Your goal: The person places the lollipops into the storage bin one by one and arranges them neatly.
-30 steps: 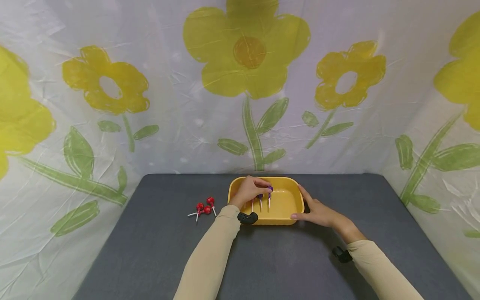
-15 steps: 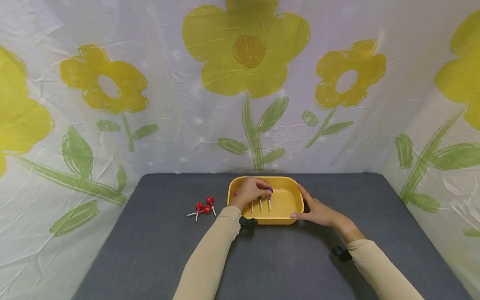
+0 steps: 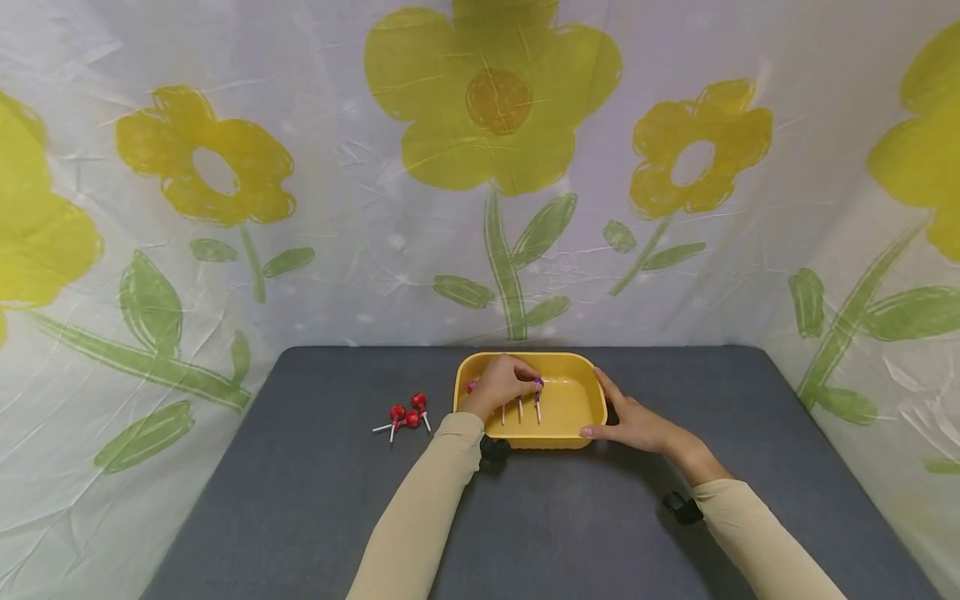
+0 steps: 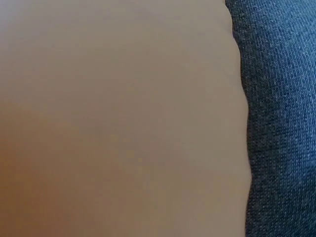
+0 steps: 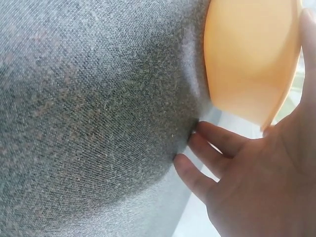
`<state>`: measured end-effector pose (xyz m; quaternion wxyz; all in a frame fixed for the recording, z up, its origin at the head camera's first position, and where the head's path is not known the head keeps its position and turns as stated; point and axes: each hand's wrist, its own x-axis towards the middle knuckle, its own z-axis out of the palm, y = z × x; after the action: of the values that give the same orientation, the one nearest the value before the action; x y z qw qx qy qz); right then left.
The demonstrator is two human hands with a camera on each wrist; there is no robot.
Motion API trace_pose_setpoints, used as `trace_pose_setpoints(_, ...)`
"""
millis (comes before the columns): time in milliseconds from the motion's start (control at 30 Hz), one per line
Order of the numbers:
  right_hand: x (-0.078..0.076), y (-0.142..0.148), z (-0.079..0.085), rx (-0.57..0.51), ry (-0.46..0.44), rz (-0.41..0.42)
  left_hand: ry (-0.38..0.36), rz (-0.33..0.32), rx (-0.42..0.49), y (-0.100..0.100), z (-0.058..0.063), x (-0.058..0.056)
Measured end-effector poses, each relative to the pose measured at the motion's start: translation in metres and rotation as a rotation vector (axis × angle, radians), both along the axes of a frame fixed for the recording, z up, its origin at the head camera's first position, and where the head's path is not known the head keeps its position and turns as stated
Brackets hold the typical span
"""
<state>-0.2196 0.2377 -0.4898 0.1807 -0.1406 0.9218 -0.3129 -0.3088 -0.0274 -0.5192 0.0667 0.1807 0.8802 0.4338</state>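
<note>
Inside the yellow tray point(image 3: 573, 408), the thumb and fingertips of my left hand point(image 3: 501, 387) pinch the head of a purple lollipop point(image 3: 537, 405), its white stick pointing towards me. Other lollipops lie in a row to its left, partly hidden under that hand; a pink head point(image 3: 472, 386) shows at the left wall. My right hand point(image 3: 639, 423) holds the tray's right end, thumb on the front corner and forefinger along the back of the rim. In the right wrist view, the other fingers point(image 5: 217, 148) spread down by the tabletop. Skin and dark cloth fill the left wrist view.
Several red lollipops point(image 3: 412, 418) with white sticks lie in a loose cluster on the dark grey tabletop point(image 3: 555, 525), left of the tray. A flower-printed curtain point(image 3: 360, 250) hangs behind the table and along both sides.
The left hand has stayed over the tray, and the purple lollipop's head has shifted slightly towards me. The right hand has kept its place on the tray.
</note>
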Motion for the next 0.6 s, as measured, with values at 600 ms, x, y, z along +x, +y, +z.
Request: trace_pose_setpoints(600, -0.0019, 0.0015, -0.0011, 0.0, 0.012, 0.014, 0.013, -0.034, -0.116, 0.0005, 0.0055, 0.0005)
